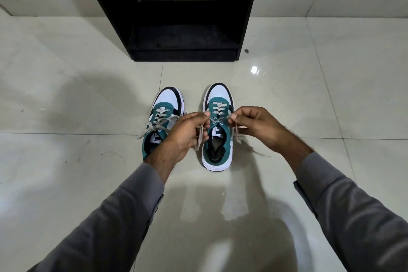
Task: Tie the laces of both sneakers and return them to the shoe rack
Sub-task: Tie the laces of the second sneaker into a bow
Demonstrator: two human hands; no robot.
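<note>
Two teal, white and black sneakers stand side by side on the floor, toes pointing to the shoe rack [176, 17]. The left sneaker [164, 106] has a bow in its grey laces, partly hidden by my left hand [187, 132]. Over the right sneaker [217, 139], my left hand pinches one lace end at the shoe's left side. My right hand [254, 126] pinches the other lace end at the shoe's right side. The laces of the right sneaker [217, 110] are pulled outward between both hands, and their loose ends hang down beside the shoe.
The black rack stands against a tiled wall, about a shoe's length beyond the sneakers, its lower shelf [183, 37] bare. Glossy pale floor tiles [66, 95] surround the shoes. A small dark speck [246, 50] lies right of the rack.
</note>
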